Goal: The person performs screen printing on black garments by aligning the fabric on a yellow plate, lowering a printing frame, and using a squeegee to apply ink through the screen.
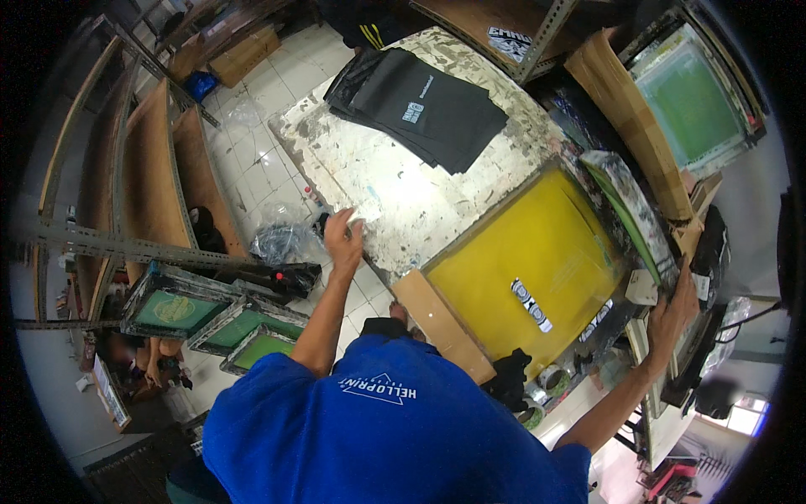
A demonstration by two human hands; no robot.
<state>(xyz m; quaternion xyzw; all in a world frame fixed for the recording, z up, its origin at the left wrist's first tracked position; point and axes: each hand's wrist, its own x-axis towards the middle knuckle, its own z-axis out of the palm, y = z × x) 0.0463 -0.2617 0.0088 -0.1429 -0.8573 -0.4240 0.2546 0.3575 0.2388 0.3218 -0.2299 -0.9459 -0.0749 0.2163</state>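
My left hand (342, 242) hovers by the left edge of a paint-flaked white table (336, 160), fingers curved and apart, with nothing plainly in them. My right hand (675, 306) grips the near end of a raised screen-printing frame (630, 214), which is tilted up and seen nearly edge-on, with a green strip along it. Left of the frame lies a yellow printing board (520, 252) bearing a small black-and-white printed patch (532, 305). A stack of black sheets or bags (428, 113) with small white prints rests on the table's far part.
A cardboard strip (441, 323) borders the yellow board. Tape rolls (552, 380) and a black cloth (508, 378) sit nearby. More screens (180, 307) lean at left below wooden shelves (155, 168). Another green screen (693, 101) stands far right beside cardboard (625, 109).
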